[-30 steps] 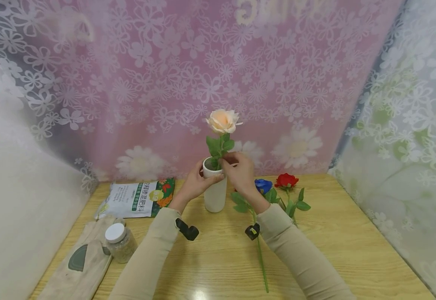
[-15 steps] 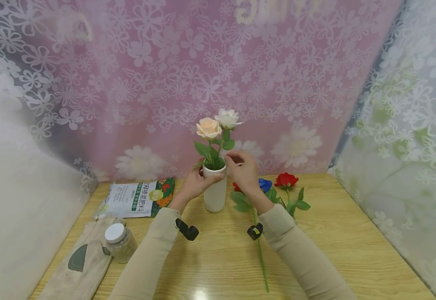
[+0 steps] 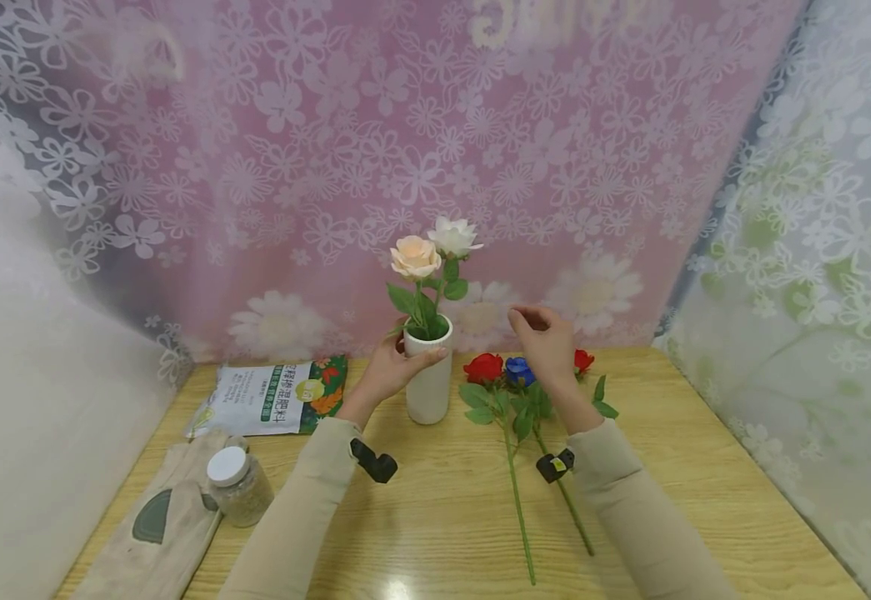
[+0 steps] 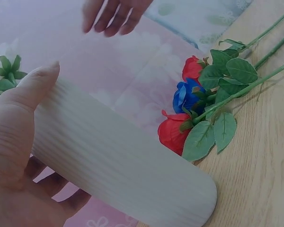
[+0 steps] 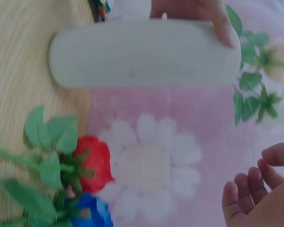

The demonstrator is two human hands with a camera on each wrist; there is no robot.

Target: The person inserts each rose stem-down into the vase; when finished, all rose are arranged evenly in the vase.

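My left hand grips a white ribbed vase near its top, thumb across the front and fingers behind. Out of the vase rise a peach rose and a white rose with green leaves. To the right, my right hand hovers with loosely curled fingers and holds nothing. Beneath and beside it on the table lie a red rose, a blue rose and a second red rose, which the right hand and arm partly cover in the head view.
At the left of the wooden table lie a printed fertilizer bag and a beige cloth item with a grey-green patch. A white-lidded jar stands beside the cloth. A pink floral curtain hangs behind.
My right hand has let go of the stem in the vase and moved right, over the loose roses. The peach rose has leaned left, uncovering the white rose. My left hand stays on the vase.
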